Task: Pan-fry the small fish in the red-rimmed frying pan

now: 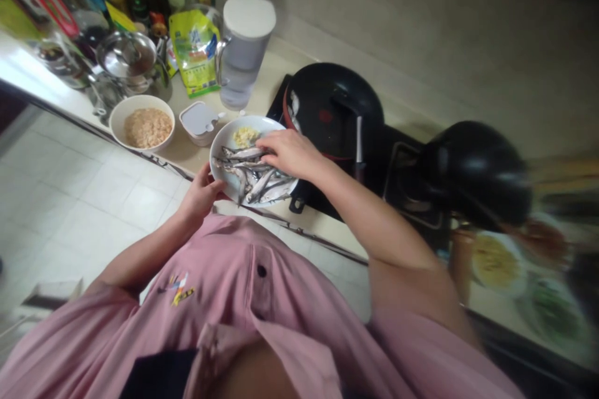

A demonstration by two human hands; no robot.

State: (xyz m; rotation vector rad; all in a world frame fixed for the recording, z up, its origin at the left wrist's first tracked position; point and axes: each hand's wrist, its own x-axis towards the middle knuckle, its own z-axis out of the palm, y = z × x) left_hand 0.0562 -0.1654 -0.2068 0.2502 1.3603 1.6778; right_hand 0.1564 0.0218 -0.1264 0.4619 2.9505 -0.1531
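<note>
My left hand grips the near left rim of a white plate, thumb over the edge. Several small silvery fish lie on the plate, with a heap of chopped garlic at its far side. Over the plate's right part, my right hand has its fingers bent down and closed at one of the fish. Just beyond that hand stands a black frying pan on the stove, with some fish along its left inner wall. A spatula-like handle sticks up at the pan's near side.
Left of the plate are a lidded white tub and a bowl of tan flakes. Behind stand a water pitcher, a yellow-green pouch and several bottles. A dark wok is at right, beyond it blurred plates of food.
</note>
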